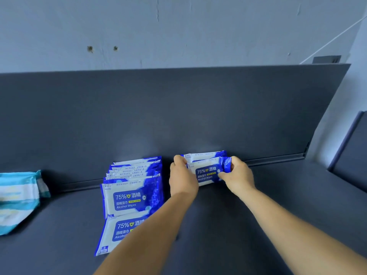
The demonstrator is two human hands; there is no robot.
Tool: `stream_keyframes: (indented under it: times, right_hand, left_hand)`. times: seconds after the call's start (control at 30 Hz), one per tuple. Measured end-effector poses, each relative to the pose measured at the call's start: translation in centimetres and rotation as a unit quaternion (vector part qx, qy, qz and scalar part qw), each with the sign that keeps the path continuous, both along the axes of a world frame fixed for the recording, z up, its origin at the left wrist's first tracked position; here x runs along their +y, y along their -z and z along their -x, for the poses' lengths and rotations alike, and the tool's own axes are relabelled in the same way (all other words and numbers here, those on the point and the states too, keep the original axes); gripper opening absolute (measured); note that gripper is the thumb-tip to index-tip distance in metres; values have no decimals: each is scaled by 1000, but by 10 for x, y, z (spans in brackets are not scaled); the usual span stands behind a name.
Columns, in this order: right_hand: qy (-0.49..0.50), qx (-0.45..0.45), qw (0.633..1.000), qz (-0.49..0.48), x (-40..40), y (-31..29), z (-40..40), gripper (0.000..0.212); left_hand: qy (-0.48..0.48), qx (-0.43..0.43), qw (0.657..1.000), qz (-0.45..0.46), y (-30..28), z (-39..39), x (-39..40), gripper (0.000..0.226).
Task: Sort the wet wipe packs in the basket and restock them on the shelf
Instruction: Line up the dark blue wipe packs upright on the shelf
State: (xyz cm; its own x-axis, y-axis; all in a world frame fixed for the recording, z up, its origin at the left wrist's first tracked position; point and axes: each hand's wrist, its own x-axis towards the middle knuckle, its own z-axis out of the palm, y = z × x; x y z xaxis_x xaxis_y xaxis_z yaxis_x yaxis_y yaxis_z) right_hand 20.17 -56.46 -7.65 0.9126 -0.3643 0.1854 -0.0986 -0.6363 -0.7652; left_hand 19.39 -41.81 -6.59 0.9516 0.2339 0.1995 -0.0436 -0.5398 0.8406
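A blue and white alcohol wipe pack (206, 172) stands upright near the shelf's back panel, held at both ends. My left hand (181, 175) grips its left end and my right hand (237, 174) pinches its crinkled right end. A second pack (204, 155) stands just behind it against the panel. To the left, a row of several matching packs (133, 187) leans on the dark shelf (268, 205), with one pack (119, 233) lying flat in front, partly under my left forearm.
A teal and white wipe pack (17, 197) lies at the far left of the shelf. The dark back panel (178, 112) rises behind everything. Another dark shelf section (351, 155) stands at the right edge. No basket is in view.
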Motion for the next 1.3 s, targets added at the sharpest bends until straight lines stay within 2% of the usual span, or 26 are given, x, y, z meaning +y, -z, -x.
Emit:
stream_keyframes:
  times: [0.23, 0.5, 0.67, 0.9, 0.97, 1.07, 1.1, 1.2, 1.3]
  right_hand:
    - [53, -24, 997, -47, 5, 5, -21, 41]
    - [11, 24, 997, 69, 10, 4, -21, 40]
    - [4, 50, 995, 82, 9, 0, -21, 42]
    - [-7, 80, 993, 89, 5, -1, -16, 52]
    - [-11, 95, 991, 92, 4, -1, -14, 55]
    - [-19, 120, 985, 125, 1, -2, -7, 62]
    - [-24, 130, 981, 143, 0, -3, -2, 67]
    - [-43, 154, 967, 200, -5, -5, 17, 79]
    - [-63, 172, 946, 267, -12, -7, 46, 80]
  left_hand:
    - [-20, -32, 996, -81, 1, -14, -7, 28]
    - [-32, -6, 990, -138, 2, -16, -6, 28]
    - [-32, 17, 989, -144, 1, -16, -8, 36]
    - [-59, -7, 981, -183, 3, -12, -7, 53]
    - [-55, -38, 967, -247, 3, -9, -8, 62]
    - [-13, -108, 912, -395, 9, 1, -10, 68]
    - [1, -118, 901, -418, 9, 6, -11, 67]
    - [77, -101, 873, -470, 12, 24, -15, 65]
    - [172, -70, 846, -499, 19, 33, -19, 59]
